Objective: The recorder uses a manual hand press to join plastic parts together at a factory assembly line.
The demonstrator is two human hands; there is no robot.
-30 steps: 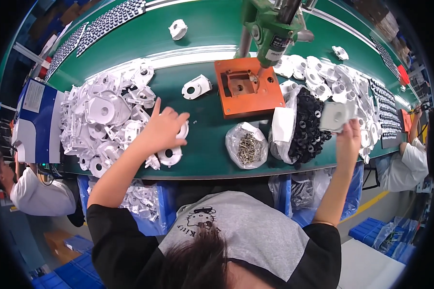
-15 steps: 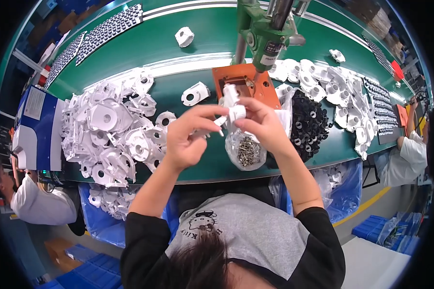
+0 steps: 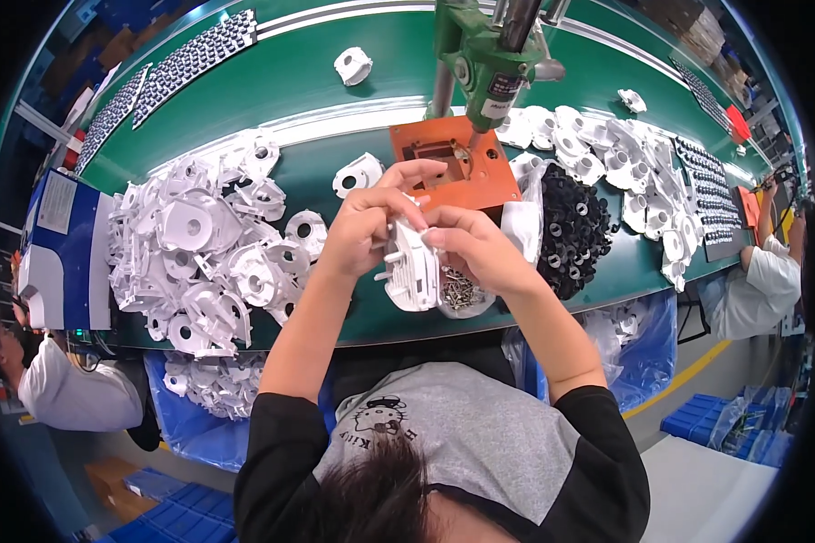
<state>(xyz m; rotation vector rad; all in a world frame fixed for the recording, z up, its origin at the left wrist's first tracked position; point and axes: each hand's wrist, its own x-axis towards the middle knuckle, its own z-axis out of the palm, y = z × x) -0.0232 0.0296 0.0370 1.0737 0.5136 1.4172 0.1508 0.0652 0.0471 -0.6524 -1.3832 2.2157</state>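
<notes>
Both my hands hold one white plastic housing (image 3: 411,273) above the near part of the bench. My left hand (image 3: 364,228) grips its upper left side, with the forefinger reaching out over the top. At its upper right edge, the thumb and fingers of my right hand (image 3: 480,246) are pinched together; whether a small piece sits between them is hidden. Partly behind the housing is a clear bag of screws (image 3: 462,297). Just beyond my hands stands an orange fixture (image 3: 471,192) under a green press (image 3: 491,72).
White housings (image 3: 190,226) are heaped at left, with more white parts (image 3: 620,163) at right. Black parts (image 3: 575,231) lie piled beside the fixture. Single housings (image 3: 358,174) rest nearby. Blue-lined bins (image 3: 190,434) hang below the bench edge. A person (image 3: 77,380) works at each side.
The housing has come down toward me and turned so its ribbed side shows. My left hand has moved in closer to my right, and both now grip the upper edge.
</notes>
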